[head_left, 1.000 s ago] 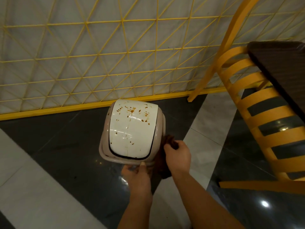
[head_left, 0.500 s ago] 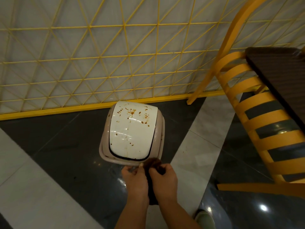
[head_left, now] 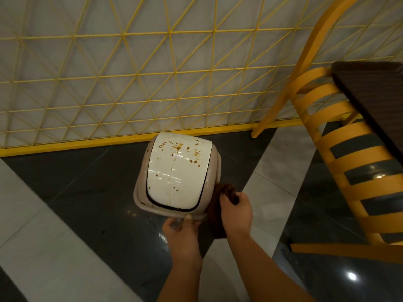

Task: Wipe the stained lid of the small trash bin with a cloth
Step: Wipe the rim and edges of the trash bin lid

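Small trash bin sits on the dark floor tile, right near the yellow base rail of the wire grid wall. Lid is white, curved, swing-top type w/ a black gap along its near edge. It's closed, so can't tell what's inside the bin, if anything. Brown stains all over the far half of the lid, biggest blotch near the top middle, plus smaller specks trailing down toward the near edge. Bin body is a beige/pinkish colour and looks tilted a bit toward the person.

Left hand has the near rim of the bin: thumb on top of the rim, fingers curled under it. Right hand is closed round a dark brown cloth, which is bunched up and hangs down past the hand, just beside the bin's right near corner. Cloth looks like it's touching the bin's side, not on the lid tho.

Off to the right there's a yellow slatted chair and the corner of a dark table above it. Pale tile strips cut diagonally across the floor.
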